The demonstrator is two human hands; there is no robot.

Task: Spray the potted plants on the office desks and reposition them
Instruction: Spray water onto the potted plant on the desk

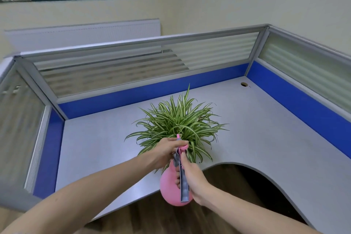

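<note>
A spider plant (178, 121) with striped green leaves stands near the front edge of the grey desk (266, 138); its pot is hidden by leaves and my hands. I hold a pink spray bottle (169, 186) with a grey handle just in front of the plant, its pink nozzle pointing into the leaves. My right hand (193, 176) grips the grey handle and neck of the bottle. My left hand (163, 154) wraps around the top of the sprayer near the nozzle.
Blue-and-glass partitions (152, 93) enclose the desk at the back, left and right. A cable hole (243, 84) sits in the far right corner. The desk's front edge curves inward over a wooden floor (171, 220).
</note>
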